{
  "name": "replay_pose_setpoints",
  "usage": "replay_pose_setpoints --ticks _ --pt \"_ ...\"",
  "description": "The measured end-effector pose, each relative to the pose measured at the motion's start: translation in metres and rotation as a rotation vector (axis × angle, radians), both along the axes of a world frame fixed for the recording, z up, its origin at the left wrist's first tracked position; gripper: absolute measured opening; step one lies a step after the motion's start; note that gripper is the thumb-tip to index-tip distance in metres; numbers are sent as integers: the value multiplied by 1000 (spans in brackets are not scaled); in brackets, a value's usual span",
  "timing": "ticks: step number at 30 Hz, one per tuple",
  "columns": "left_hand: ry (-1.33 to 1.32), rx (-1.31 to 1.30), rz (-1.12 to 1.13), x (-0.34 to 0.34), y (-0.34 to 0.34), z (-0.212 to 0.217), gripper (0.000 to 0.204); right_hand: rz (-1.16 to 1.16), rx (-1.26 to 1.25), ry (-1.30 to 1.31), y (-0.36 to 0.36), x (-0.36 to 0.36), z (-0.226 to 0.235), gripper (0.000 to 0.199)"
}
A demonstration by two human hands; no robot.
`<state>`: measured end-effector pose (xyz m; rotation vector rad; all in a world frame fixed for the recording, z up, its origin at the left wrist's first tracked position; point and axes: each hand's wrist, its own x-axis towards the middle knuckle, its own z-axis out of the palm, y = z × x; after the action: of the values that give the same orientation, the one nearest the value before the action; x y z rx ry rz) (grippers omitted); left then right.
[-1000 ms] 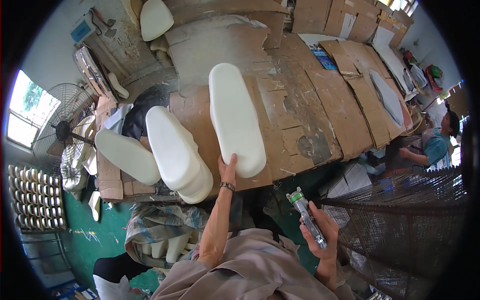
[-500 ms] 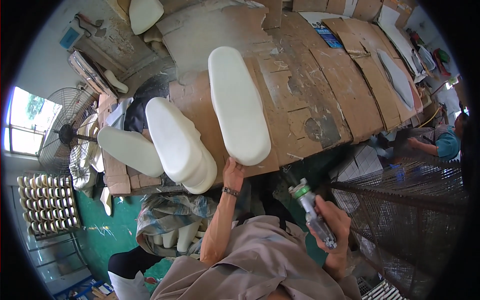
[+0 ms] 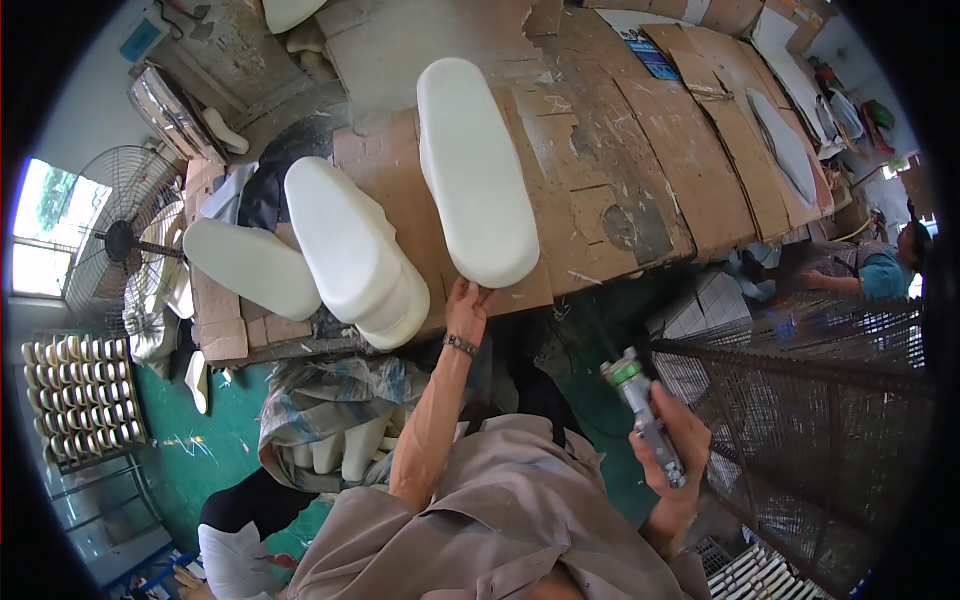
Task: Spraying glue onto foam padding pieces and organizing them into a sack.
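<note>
A long white sole-shaped foam pad (image 3: 480, 180) lies on the cardboard-covered table, its rounded near end at the table's front edge. My left hand (image 3: 467, 313) has its fingers curled at that near end, the fingertips partly hidden under the rim. In my right hand (image 3: 678, 440), held low and right of the table edge, is a silver spray gun (image 3: 645, 425) with a green ring near its nozzle. A faint haze shows off the nozzle. To the left lie a stack of similar white pads (image 3: 350, 245) and a flatter white pad (image 3: 250, 268).
Torn cardboard sheets (image 3: 640, 150) cover the table. At left stand a caged fan (image 3: 120, 240) and a rack of several pale pieces (image 3: 85, 400). An open sack (image 3: 330, 400) of white pieces sits below the table. At right are a dark wire rack (image 3: 800, 420) and another person (image 3: 885, 270).
The pads and table sit higher in the picture. The spray gun has shifted slightly right relative to the table. My left hand stays at the long pad's near end.
</note>
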<state>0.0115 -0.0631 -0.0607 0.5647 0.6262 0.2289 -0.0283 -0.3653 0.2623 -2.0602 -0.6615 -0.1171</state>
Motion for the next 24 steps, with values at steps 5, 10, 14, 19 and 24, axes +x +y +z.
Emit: replay_pose_setpoints --ticks 5,10,14,19,24 --pt "20 -5 38 -1 -1 -10 30 43 -64 8 -7 -30 3 53" --pt "-6 -4 113 -4 -6 -8 29 38 -74 30 -22 -42 1 53" --pt "-23 11 151 -4 -13 -1 31 150 -60 58 -52 -37 3 54" --pt "38 16 219 -3 -19 1 35 301 -59 127 -99 -26 -2 57" --pt "36 70 233 -3 -20 -2 35 236 -40 145 -135 -14 -7 57"
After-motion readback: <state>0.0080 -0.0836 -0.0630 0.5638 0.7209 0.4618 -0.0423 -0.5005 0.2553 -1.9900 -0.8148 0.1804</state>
